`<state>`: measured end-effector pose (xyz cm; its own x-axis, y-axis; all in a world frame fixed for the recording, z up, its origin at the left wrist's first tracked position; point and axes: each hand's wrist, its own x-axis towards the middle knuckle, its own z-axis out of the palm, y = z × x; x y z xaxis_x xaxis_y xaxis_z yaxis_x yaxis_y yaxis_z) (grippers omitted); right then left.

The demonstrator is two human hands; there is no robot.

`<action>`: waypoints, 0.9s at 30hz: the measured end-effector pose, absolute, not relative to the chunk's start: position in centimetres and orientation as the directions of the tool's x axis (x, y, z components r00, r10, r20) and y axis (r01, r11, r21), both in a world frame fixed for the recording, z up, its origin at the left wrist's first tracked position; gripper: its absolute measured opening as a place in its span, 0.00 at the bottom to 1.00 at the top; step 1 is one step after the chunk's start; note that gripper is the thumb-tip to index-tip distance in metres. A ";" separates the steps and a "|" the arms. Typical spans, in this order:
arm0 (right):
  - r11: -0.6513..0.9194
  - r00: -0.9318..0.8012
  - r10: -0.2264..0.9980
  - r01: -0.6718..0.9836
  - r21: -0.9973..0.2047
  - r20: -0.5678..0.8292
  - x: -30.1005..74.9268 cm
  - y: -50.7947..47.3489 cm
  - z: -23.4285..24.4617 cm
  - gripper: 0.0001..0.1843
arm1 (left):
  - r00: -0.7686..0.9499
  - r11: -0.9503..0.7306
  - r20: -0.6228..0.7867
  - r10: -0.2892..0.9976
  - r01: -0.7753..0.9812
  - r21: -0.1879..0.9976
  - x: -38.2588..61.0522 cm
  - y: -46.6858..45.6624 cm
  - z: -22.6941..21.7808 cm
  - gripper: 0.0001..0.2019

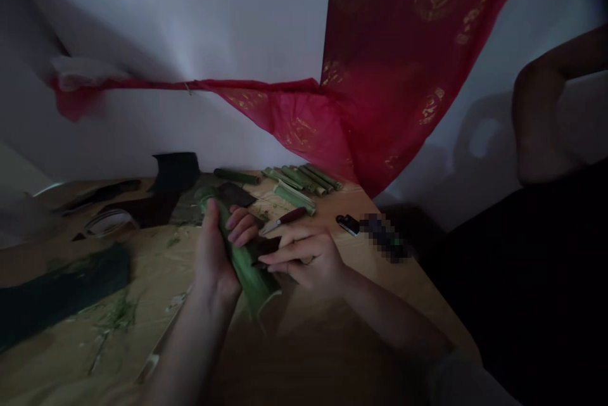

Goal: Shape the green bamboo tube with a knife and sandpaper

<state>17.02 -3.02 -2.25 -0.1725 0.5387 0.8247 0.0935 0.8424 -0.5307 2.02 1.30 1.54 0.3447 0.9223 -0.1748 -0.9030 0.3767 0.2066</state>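
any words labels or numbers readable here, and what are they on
Nothing is readable. The red cloth carries gold characters, too blurred to read. The small black object on the table shows no legible marking, and a pixelated patch beside it shows none.

The green bamboo stalk filled the gap between the left hand and the right hand, with only a narrow way past the small knife, while the row of cut bamboo pieces stood just beyond and a dark cloth lay well left.
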 end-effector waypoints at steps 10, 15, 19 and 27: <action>0.832 -0.173 0.552 0.173 -0.527 0.816 17.9 -3.0 -1.7 0.07 | 0.464 0.501 -0.234 0.854 -0.855 0.133 3.5 0.7 0.5 0.23; 0.870 -0.410 0.484 0.131 -0.475 0.773 15.7 -4.1 -4.8 0.06 | 0.326 0.330 -0.244 0.913 -0.944 -0.027 2.2 2.0 0.8 0.22; 0.828 -0.509 0.531 0.140 -0.543 0.677 15.8 -4.9 -4.8 0.05 | 0.417 0.431 -0.221 0.882 -0.902 0.020 1.9 1.3 1.7 0.19; 0.741 -0.249 0.672 0.243 -0.626 0.698 21.2 -4.7 1.0 0.08 | 0.001 0.024 -0.055 0.998 -0.912 0.410 -0.8 0.8 4.0 0.09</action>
